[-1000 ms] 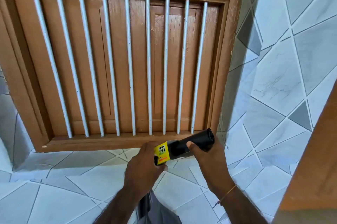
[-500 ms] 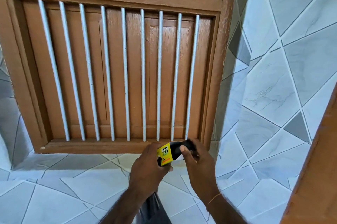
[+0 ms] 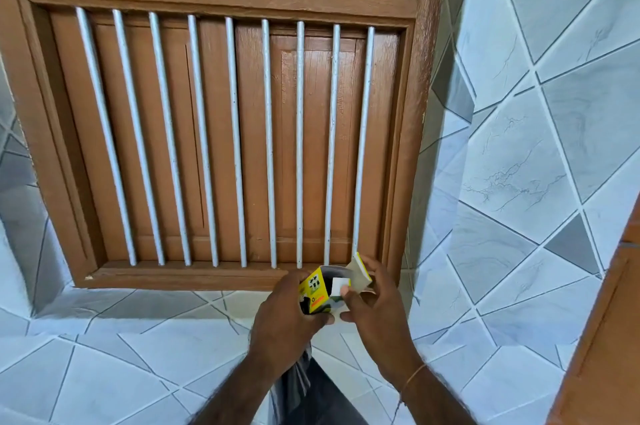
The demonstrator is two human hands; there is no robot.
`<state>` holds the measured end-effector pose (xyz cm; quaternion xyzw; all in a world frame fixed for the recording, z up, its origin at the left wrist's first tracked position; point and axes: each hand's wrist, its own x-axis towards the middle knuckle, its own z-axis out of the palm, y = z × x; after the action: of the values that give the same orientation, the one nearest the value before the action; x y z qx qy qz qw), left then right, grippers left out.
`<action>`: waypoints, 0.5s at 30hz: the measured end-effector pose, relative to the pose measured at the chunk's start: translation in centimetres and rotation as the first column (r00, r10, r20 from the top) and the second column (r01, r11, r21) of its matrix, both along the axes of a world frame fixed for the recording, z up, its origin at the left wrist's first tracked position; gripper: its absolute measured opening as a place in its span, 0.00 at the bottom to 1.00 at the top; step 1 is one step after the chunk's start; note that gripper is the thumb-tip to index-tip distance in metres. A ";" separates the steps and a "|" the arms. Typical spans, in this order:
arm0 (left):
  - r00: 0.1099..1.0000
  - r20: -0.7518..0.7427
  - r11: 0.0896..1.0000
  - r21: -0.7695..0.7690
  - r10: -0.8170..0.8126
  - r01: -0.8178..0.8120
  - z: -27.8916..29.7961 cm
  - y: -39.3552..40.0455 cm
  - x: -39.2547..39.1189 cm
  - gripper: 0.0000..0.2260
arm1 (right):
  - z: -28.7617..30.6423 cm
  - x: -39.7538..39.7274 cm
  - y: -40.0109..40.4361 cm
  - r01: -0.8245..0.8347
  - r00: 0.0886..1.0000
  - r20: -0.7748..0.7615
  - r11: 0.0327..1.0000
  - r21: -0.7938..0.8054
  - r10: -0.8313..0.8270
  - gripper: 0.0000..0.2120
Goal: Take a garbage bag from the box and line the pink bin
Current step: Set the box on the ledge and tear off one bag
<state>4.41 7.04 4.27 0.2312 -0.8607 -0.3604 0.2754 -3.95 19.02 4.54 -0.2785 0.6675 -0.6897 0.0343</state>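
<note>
My left hand (image 3: 289,312) grips a small yellow garbage-bag box (image 3: 317,289) in front of a barred wooden window. The box's right end is open, and the dark roll inside barely shows. My right hand (image 3: 375,303) pinches the box's end flaps (image 3: 358,270), thumb on a white inner flap. A dark grey garbage bag (image 3: 299,379) hangs down below my left hand, between my forearms; how it is held is hidden. The pink bin is not in view.
A brown wooden window frame (image 3: 214,2) with white vertical bars fills the view ahead. Pale tiled wall (image 3: 519,165) surrounds it, with a tiled ledge (image 3: 121,338) below. A brown wooden edge (image 3: 609,338) stands at the far right.
The black roll that stuck out of the box a second ago has gone back inside. My right hand has shifted from the roll to the end flaps.
</note>
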 end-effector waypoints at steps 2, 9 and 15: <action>1.000 0.028 1.000 -0.022 -0.004 0.004 0.0 0.1 0.1 0.29 | 0.1 -0.1 -0.2 0.164 0.978 -0.138 0.986 0.040 -0.157 0.20; 0.999 0.035 0.998 -0.070 0.002 0.000 0.0 -0.3 0.5 0.30 | 0.1 0.0 0.0 0.116 0.919 -0.391 0.982 0.151 -0.049 0.16; 1.000 0.020 0.992 -0.127 0.009 -0.006 0.6 -0.2 0.6 0.29 | -0.1 0.6 -1.1 0.197 0.923 -0.348 0.979 0.059 -0.165 0.08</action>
<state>5.04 6.84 4.88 0.2202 -0.8838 -0.3017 0.2818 -3.31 17.94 4.47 -0.3290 0.7175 -0.5995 -0.1326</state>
